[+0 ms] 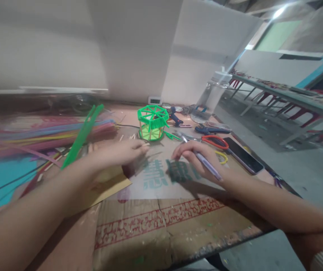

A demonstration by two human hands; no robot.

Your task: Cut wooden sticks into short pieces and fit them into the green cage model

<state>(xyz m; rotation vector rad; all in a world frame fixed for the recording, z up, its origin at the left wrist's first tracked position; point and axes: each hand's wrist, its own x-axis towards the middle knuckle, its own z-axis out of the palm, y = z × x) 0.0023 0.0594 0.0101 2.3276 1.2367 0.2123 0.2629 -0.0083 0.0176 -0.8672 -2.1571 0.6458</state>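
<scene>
A small green carousel-like frame [152, 122], with an eight-sided top, thin upright sticks and a green base, stands at the middle of the work surface. My left hand [130, 151] is in front of it, fingers together around what looks like a small pale stick, partly blurred. To the right, my right hand [196, 155] is curled with a light purple pen-like tool [208, 165] held in it. Beneath both hands lies a white sheet [150, 192] with large teal characters. Short pale sticks [133, 136] lie beyond my left hand.
Colourful fuzzy strips [93, 131] and a blue sheet [6, 180] lie left. Right are red-handled pliers [214, 141], yellow-handled scissors [222, 157], a phone [243, 154], blue-handled pliers [212, 130] and a clear bottle [210, 98]. A glue gun [176, 117] lies behind.
</scene>
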